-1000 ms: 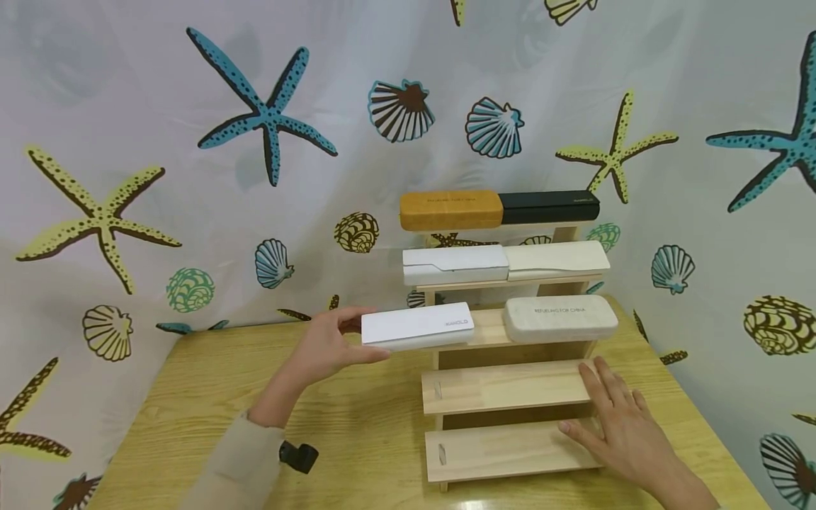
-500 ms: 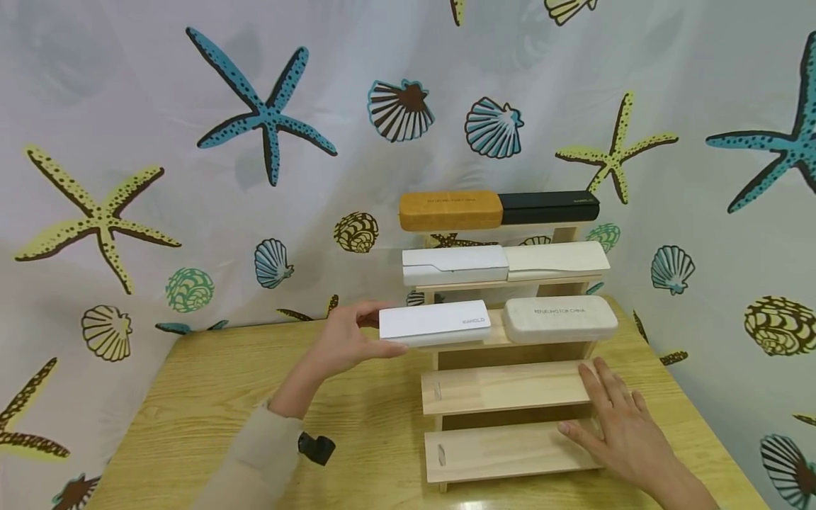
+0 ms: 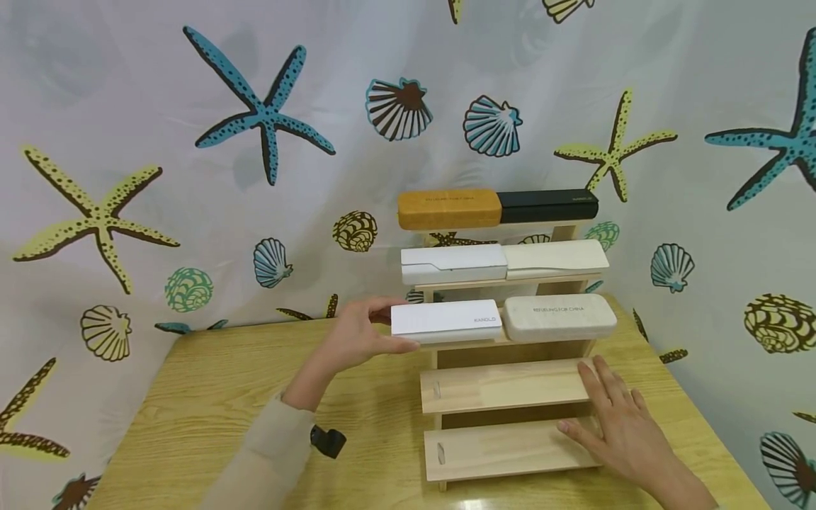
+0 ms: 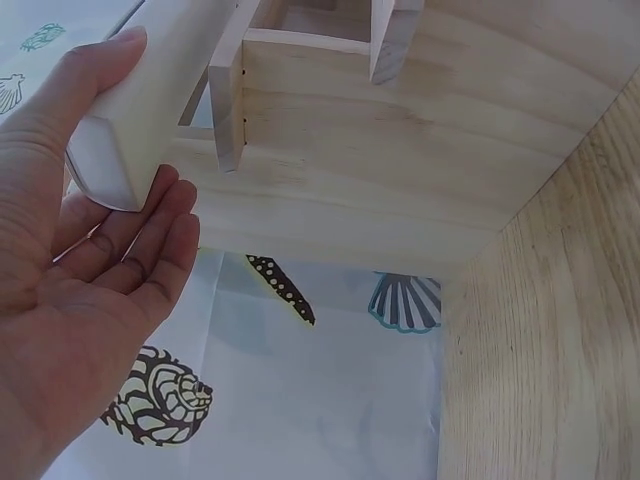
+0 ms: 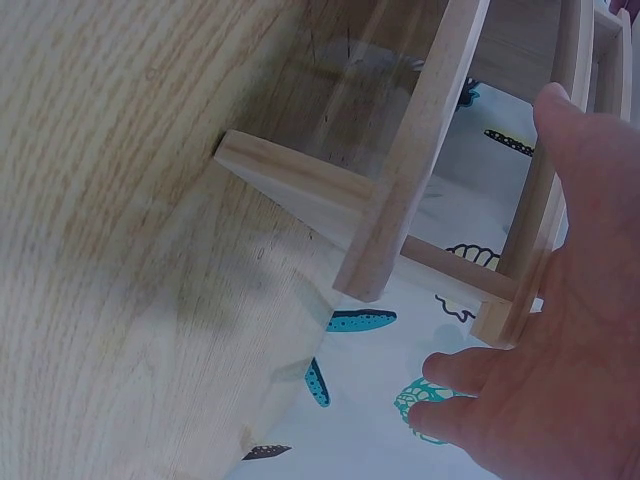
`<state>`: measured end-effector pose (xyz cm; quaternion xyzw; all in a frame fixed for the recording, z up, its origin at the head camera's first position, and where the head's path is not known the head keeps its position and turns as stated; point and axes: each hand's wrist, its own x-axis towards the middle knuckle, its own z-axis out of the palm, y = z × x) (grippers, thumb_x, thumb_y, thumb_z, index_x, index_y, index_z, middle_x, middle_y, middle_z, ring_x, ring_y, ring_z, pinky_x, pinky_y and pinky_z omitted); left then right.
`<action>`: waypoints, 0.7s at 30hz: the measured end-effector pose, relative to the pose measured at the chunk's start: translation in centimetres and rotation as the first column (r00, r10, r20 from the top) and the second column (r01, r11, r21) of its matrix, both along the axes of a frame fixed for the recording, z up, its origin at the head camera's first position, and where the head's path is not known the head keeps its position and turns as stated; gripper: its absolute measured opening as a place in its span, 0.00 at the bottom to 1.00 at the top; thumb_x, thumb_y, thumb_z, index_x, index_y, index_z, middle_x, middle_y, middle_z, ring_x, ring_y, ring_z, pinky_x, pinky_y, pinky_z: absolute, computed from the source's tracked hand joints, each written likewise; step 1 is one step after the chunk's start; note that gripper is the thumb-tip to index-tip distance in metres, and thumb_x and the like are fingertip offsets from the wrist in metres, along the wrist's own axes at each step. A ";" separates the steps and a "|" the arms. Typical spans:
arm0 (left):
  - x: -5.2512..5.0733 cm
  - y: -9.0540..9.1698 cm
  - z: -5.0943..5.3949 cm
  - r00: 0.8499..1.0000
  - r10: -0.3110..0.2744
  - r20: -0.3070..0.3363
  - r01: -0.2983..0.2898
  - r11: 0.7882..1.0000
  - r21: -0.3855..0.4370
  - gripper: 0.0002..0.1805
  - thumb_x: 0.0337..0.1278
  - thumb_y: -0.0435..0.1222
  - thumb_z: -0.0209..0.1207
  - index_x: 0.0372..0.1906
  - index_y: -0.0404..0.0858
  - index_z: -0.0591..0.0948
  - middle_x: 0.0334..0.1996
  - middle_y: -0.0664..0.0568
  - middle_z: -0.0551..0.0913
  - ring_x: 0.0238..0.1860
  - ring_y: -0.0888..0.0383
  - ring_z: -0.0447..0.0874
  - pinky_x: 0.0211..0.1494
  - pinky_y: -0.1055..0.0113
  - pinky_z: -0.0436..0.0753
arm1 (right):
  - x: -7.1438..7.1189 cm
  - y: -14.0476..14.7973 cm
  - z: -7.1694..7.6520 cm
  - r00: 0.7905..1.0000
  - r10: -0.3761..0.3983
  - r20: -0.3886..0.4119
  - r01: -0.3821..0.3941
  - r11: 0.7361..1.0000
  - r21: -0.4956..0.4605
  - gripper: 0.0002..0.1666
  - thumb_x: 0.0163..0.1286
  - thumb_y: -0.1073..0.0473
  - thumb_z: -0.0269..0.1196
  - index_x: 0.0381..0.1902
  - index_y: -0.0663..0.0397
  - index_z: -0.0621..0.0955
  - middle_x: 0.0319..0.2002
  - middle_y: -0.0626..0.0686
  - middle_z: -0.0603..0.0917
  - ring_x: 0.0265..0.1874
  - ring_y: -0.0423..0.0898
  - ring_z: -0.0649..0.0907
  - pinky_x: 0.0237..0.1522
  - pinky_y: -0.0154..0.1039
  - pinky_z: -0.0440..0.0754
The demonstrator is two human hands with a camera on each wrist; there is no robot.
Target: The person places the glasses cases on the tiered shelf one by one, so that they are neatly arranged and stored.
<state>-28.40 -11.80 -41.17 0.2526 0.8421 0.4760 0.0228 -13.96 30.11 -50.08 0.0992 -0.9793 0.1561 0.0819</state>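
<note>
My left hand (image 3: 360, 336) holds a white glasses case (image 3: 444, 321) by its left end, thumb in front and fingers behind. In the left wrist view, the thumb (image 4: 125, 45) lies on the case (image 4: 170, 90). The case sits at the left of the middle shelf of a tiered wooden rack (image 3: 506, 450), close beside a cream glasses case (image 3: 561, 316) with lettering. My right hand (image 3: 621, 428) rests at the right end of the two lower shelves, its fingers fairly straight. In the right wrist view, its thumb (image 5: 558, 110) touches a shelf edge.
On the top shelf lie an orange-brown glasses case (image 3: 449, 210) and a black one (image 3: 548, 205). A white flap case (image 3: 454, 264) and a cream flap case (image 3: 556, 258) share the shelf below. The rack stands on a wooden table (image 3: 210, 397) before a patterned curtain (image 3: 408, 64).
My left hand has moved right with the white glasses case, bringing it along the middle shelf close to the cream case. The right hand has stayed on the rack.
</note>
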 end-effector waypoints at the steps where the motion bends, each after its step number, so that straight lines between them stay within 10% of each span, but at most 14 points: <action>1: 0.0 0.1 0.0 1.000 -0.001 -0.002 0.001 1.000 -0.002 0.38 0.42 0.44 0.84 0.63 0.41 0.85 0.50 0.49 0.89 0.51 0.52 0.88 0.53 0.55 0.86 | 0.0 0.0 0.0 1.000 0.000 0.000 0.000 1.000 0.000 0.59 0.72 0.31 0.65 0.86 0.54 0.53 0.82 0.71 0.56 0.75 0.74 0.65 0.64 0.84 0.63; 21: -0.6 1.0 -0.4 0.999 -0.033 0.016 0.033 0.999 -0.009 0.39 0.44 0.44 0.84 0.65 0.38 0.84 0.46 0.50 0.89 0.48 0.54 0.87 0.52 0.58 0.86 | -0.1 0.0 0.0 1.000 -0.005 0.008 0.005 1.000 0.008 0.59 0.72 0.30 0.64 0.86 0.54 0.53 0.82 0.70 0.55 0.76 0.74 0.64 0.65 0.84 0.62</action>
